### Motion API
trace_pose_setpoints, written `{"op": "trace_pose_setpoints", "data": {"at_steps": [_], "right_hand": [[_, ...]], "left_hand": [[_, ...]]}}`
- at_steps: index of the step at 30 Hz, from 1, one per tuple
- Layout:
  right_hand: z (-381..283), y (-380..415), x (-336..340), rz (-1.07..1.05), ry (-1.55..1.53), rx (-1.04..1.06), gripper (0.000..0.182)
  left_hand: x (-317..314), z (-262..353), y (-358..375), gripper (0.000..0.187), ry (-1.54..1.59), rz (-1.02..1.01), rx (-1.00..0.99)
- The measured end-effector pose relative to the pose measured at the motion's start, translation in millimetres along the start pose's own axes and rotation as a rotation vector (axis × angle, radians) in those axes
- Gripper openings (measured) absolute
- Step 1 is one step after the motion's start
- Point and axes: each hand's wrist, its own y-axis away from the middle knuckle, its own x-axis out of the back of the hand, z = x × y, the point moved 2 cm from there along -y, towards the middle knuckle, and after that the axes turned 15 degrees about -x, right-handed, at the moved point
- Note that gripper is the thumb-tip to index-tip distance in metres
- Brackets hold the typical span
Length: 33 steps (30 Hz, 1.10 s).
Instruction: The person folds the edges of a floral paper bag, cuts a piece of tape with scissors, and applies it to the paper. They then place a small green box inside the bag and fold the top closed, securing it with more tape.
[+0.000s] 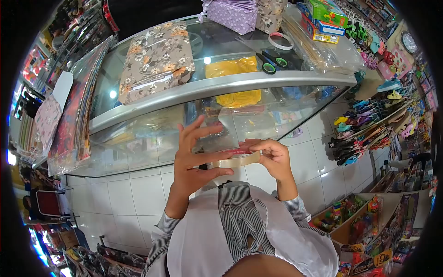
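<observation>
A roll of clear tape [241,161] with a red-printed core is held up in front of my chest. My right hand [273,156] grips it at its right side, fingers over the top edge and thumb below. My left hand [191,152] is open, fingers spread and stretched toward the roll. Its index finger and thumb reach the roll's left side. Beyond the hands, a flat parcel in brown floral wrapping paper [157,62] lies on the glass counter [221,44].
Scissors with black and green handles [269,68], another tape roll [280,41] and a yellow packet [230,67] are on the counter. A purple wrapped parcel [233,16] and small boxes [325,21] stand farther back. Hair accessories [364,120] hang at right; wrapping sheets [76,111] lean at left.
</observation>
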Motion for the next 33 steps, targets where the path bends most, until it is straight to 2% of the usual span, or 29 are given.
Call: {"op": "trace_pose_setpoints", "data": {"at_steps": [6, 9, 12, 15, 18, 21, 23, 27, 33], "right_hand": [[-39.7, -2.7, -30.7, 0.111, 0.654, 0.231, 0.032], [-37.9, 1.0, -29.0, 0.096, 0.817, 0.223, 0.035], [-30.1, -3.5, -27.2, 0.082, 0.62, 0.2, 0.032], [-12.1, -4.8, -22.4, 0.069, 0.255, 0.12, 0.03], [-8.0, -5.1, -25.3, 0.032, 0.252, 0.074, 0.029], [-18.2, -5.4, -33.4, 0.039, 0.546, 0.102, 0.031], [-30.6, -2.9, -40.6, 0.022, 0.575, 0.132, 0.031], [-29.7, -3.8, -36.2, -0.044, 0.56, 0.147, 0.029], [5.6, -8.8, -31.7, -0.101, 0.05, -0.014, 0.031]], "left_hand": [[7.0, 6.5, 6.2, 0.04, -0.179, -0.006, 0.008], [7.7, 7.2, 8.0, 0.04, -0.176, -0.02, 0.025], [7.9, 5.0, 10.0, 0.04, -0.095, 0.007, 0.045], [10.2, -0.8, 16.2, 0.039, -0.017, 0.032, 0.065], [12.3, -2.8, 21.0, 0.038, 0.001, 0.044, 0.065], [12.7, -0.3, 19.7, 0.037, -0.067, 0.012, 0.054], [13.5, 5.5, 15.7, 0.037, -0.172, -0.041, 0.054], [13.2, 5.9, 16.1, 0.036, -0.114, -0.044, 0.072], [20.7, -1.2, 23.9, 0.036, -0.064, -0.004, 0.095]]}}
